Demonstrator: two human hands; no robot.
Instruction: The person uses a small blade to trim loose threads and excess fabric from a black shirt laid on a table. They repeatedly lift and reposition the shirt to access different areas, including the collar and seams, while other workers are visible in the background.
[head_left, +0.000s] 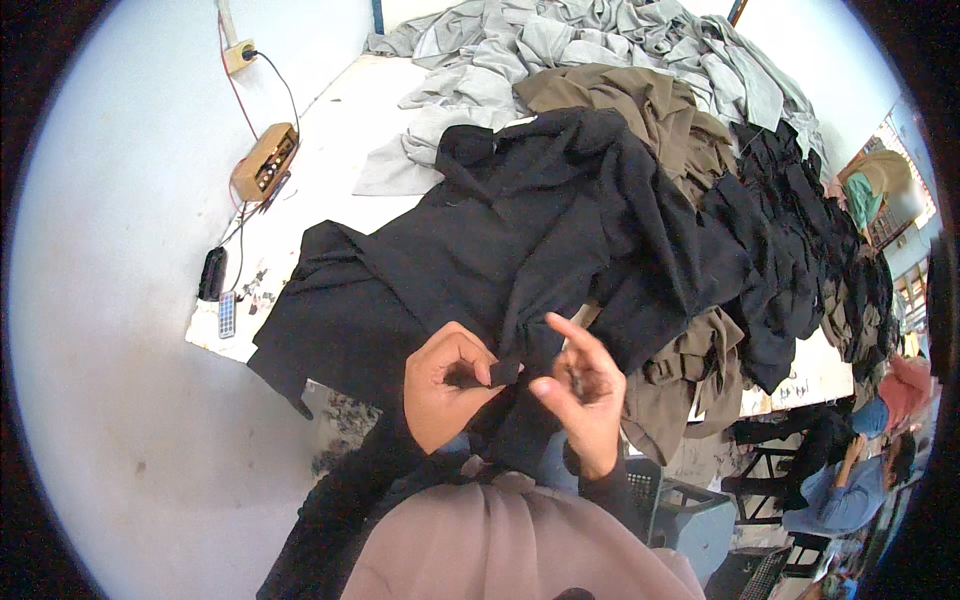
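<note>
A black garment (480, 247) lies spread over the table before me, its lower part hanging off the near edge towards my lap. My left hand (448, 382) pinches a narrow black fabric end (505, 373) of it between thumb and fingers. Just to the right, my right hand (589, 394) is held with thumb and index finger apart and nothing visible between them. Its index fingertip is close to the black cloth; whether they touch I cannot tell. A small white label (520, 121) shows near the garment's far edge.
Grey garments (600, 37) are heaped at the back, brown ones (600, 90) in front of them. More black garments (780, 240) pile up on the right. A remote control (227, 315) and a wired wooden box (265, 162) lie on the left. Other people (840, 487) sit at right.
</note>
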